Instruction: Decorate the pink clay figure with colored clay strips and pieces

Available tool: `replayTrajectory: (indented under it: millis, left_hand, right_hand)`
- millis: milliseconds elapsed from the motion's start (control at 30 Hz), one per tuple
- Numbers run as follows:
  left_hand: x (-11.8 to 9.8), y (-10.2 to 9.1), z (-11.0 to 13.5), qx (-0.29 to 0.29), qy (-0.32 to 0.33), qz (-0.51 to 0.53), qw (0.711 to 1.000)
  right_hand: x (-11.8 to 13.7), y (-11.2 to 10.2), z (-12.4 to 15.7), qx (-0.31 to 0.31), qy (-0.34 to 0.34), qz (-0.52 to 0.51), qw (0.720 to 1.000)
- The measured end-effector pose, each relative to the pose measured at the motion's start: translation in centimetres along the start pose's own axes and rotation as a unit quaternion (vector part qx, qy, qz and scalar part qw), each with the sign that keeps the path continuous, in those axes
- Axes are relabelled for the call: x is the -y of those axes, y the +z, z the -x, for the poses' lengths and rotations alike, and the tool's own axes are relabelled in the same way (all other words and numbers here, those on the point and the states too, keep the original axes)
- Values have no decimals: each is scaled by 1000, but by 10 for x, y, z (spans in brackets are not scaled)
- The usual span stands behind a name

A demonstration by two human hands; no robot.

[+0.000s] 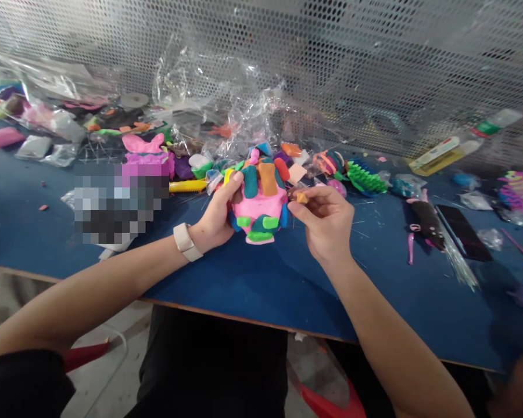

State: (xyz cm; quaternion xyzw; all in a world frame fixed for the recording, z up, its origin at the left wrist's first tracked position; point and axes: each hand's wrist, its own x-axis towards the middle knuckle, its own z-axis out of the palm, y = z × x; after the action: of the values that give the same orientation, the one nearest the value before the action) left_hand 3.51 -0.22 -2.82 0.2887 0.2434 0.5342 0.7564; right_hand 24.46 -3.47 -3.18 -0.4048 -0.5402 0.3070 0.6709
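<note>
A pink modelling-clay figure (259, 206), covered with teal, brown, blue and bright green clay pieces, is held above the blue table. My left hand (220, 217) grips it from the side, thumb on the front and the other fingers partly hidden behind. Close to its opposite side, my right hand (326, 220) pinches a small orange-yellow lump of clay (302, 198) between thumb and fingertips. Behind the figure lie an orange clay block (291, 150) and a pale peach clay piece (297, 174).
Clear plastic bags and clay scraps line the perforated metal screen (375, 64). A yellow clay stick (187, 186) lies to the left. On the right are a green spiky clay model (366, 177), a leaning bottle (466, 142), thin wires (457, 261) and a black phone (463, 232).
</note>
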Motion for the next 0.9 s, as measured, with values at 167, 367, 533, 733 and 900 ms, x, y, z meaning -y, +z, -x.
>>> replayTrajectory:
  millis: [167, 367, 533, 733, 900]
  left_hand:
    - [-2, 7, 4, 11, -11, -3, 1000]
    - [-5, 10, 5, 16, -30, -11, 999]
    - [-7, 10, 7, 19, -57, -8, 998]
    - [-8, 9, 7, 25, -69, -16, 997]
    - [-8, 3, 4, 21, -54, -41, 997]
  right_hand:
    - [2, -1, -2, 12, -6, -25, 1000]
    - [8, 0, -1, 16, 22, -22, 999]
    - [13, 1, -1, 33, 20, -16, 999]
    - [15, 0, 0, 36, 7, -53, 998]
    - [11, -1, -1, 54, 19, -65, 996]
